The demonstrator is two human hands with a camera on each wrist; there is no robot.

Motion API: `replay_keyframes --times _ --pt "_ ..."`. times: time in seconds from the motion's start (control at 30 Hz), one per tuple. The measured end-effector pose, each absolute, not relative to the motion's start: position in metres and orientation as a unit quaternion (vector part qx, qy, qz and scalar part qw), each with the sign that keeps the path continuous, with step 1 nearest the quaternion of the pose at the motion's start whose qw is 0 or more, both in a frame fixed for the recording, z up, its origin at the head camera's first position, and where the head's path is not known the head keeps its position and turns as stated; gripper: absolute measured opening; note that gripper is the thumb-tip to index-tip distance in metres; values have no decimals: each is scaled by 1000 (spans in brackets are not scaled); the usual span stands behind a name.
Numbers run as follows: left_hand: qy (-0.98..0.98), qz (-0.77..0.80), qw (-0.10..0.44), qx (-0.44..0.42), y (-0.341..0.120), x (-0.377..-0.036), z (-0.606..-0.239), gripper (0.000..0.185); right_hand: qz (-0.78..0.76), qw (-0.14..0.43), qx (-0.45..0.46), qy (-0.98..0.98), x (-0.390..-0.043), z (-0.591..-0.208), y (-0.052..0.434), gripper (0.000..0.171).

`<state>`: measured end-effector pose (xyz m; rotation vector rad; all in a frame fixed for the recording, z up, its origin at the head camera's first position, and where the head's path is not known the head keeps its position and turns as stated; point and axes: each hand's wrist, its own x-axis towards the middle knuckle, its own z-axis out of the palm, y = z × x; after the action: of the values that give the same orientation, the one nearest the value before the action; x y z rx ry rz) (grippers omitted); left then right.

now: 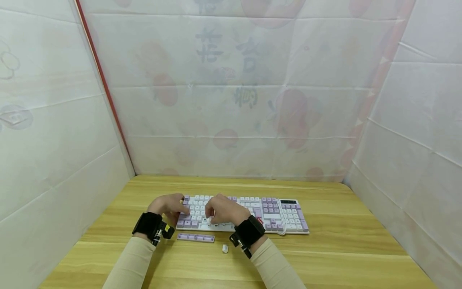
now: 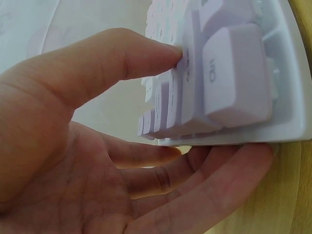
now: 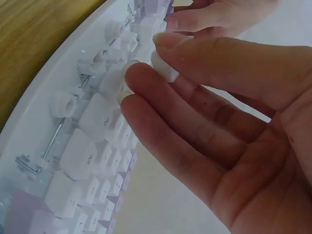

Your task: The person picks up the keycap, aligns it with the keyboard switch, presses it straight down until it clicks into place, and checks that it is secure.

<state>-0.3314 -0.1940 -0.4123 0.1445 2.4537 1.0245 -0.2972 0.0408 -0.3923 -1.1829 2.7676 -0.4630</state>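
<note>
While the keyboard [image 1: 249,212] edge is steadied by the left hand [image 1: 169,205], 1 white keycap [image 3: 165,68] is pinched by the right hand [image 1: 223,209] just above the bared switches [image 3: 63,102].

Both hands [image 1: 196,208] rest on a keyboard [image 1: 278,210] on a wooden table [image 1: 343,249].

White-and-lilac plastic keyboard [image 1: 249,213] centred on light wooden table [image 1: 343,245], long lilac spacebar keycap [image 1: 195,237] before its left end, small white keycap [image 1: 225,249] right of that, both hands over keyboard's left half.
</note>
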Motion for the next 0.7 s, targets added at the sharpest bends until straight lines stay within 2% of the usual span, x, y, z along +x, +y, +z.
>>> replay_keyframes --times 0.7 --pt "898 370 234 47 -194 -330 -411 59 -151 62 -365 917 -294 -381 38 13"
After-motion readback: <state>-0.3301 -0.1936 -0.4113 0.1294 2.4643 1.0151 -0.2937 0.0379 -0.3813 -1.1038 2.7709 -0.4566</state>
